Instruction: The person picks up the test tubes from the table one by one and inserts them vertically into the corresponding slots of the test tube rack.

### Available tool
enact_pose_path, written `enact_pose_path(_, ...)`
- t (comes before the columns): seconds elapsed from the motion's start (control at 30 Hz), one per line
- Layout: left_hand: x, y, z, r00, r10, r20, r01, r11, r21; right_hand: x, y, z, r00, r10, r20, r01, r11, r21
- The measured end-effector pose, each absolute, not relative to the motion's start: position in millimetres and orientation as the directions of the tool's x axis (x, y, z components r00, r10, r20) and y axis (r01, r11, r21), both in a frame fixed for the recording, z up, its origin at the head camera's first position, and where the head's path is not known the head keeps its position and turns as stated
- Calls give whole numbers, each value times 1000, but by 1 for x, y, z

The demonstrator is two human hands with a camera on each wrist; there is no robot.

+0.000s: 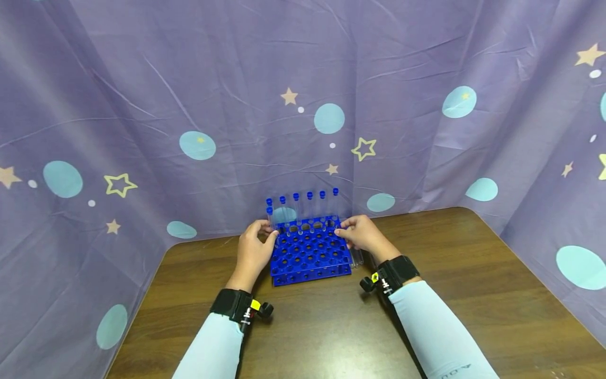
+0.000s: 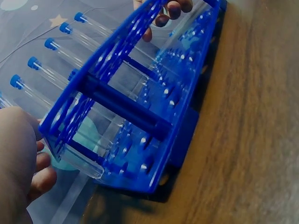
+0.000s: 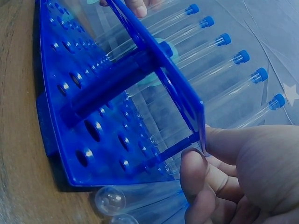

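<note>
A blue two-tier test tube rack [image 1: 310, 253] stands on the table, its upper plate full of round holes. Clear test tubes with blue caps [image 1: 296, 197] stand upright along its back row, and one more sits in front at the left end. My left hand [image 1: 255, 250] grips the rack's upper plate at the left back corner, close to those end tubes. At the right back corner, my right hand [image 1: 363, 234] pinches the same plate; the right wrist view shows the thumb [image 3: 224, 142] over its edge and curled fingers [image 3: 196, 175] beneath.
More clear tubes [image 3: 140, 200] lie on the table just right of the rack, below my right hand. The wooden table [image 1: 312, 326] ends at a purple patterned curtain [image 1: 246, 105] close behind the rack. Both wrists wear black camera straps [image 1: 230, 303].
</note>
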State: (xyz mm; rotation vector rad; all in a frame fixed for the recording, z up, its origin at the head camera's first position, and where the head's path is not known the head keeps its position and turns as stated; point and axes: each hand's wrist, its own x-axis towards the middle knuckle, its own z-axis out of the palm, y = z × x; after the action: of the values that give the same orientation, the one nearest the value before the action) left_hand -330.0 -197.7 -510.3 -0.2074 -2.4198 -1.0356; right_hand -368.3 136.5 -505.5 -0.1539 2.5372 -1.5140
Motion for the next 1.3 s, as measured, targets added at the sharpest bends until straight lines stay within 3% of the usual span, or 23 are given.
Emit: enact_pose_path(1.3,-327,-198,-509,-877,-58,477,276,752,599,-373,137,-511,-980,-179,-92,-3,470,-883)
